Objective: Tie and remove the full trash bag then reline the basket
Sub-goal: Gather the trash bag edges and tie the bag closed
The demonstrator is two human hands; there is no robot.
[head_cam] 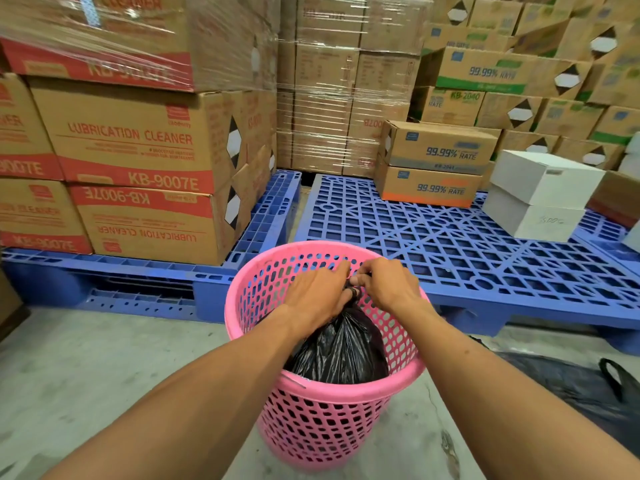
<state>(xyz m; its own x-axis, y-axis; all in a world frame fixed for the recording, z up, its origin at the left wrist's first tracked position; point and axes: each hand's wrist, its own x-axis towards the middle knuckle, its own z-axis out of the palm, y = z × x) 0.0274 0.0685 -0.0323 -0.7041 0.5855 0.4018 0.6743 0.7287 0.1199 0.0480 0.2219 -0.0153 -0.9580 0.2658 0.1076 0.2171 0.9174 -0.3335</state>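
Note:
A pink perforated plastic basket stands on the concrete floor in front of me. Inside it sits a full black trash bag, its top gathered into a narrow neck above the rim. My left hand and my right hand meet over the basket, and both pinch the gathered top of the bag between fingers and thumbs. The bag's neck is mostly hidden by my fingers. Another black plastic bag with a handle loop lies flat on the floor to the right.
Blue plastic pallets lie right behind the basket. Stacked cardboard cartons rise on the left and across the back. Two white boxes sit on the right pallet. Bare concrete floor spreads to the left.

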